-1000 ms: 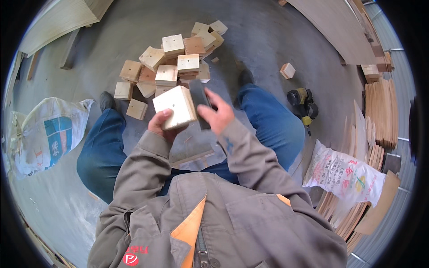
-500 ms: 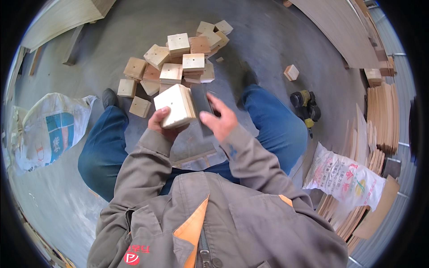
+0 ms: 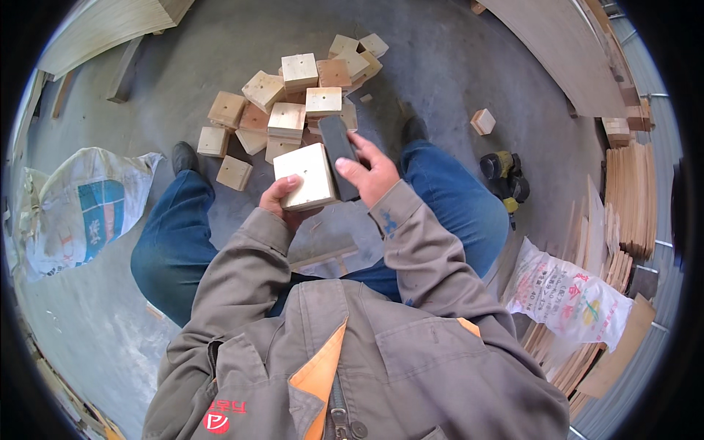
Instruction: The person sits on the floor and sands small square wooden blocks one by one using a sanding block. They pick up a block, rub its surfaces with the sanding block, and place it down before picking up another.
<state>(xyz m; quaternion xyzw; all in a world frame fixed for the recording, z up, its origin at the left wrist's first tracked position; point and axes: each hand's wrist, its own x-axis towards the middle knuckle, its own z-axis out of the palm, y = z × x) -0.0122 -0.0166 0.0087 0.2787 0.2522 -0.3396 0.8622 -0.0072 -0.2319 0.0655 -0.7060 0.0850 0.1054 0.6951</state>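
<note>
My left hand [image 3: 284, 199] holds a pale square wooden block [image 3: 305, 174] from its lower left side, thumb on the top face. That face has a small dark hole in it. My right hand [image 3: 372, 173] grips a flat dark grey sanding block [image 3: 336, 144], thumb and fingers along its right side. The sanding block stands on edge at the wooden block's right side; whether the two touch I cannot tell. Just beyond my hands lies a loose heap of similar wooden blocks [image 3: 287, 119], some with holes in their faces.
A single wooden block [image 3: 482, 122] and a yellow-and-black cordless drill [image 3: 503, 176] lie on the floor to the right. White woven sacks lie at left [image 3: 92, 213] and right [image 3: 565, 293]. Stacked thin boards [image 3: 629, 198] line the right side. My legs flank the heap.
Both hands have shifted slightly right in the picture, with the wooden block tilted flatter. The sanding block, blurred before, has moved up and away along the wooden block's right side.
</note>
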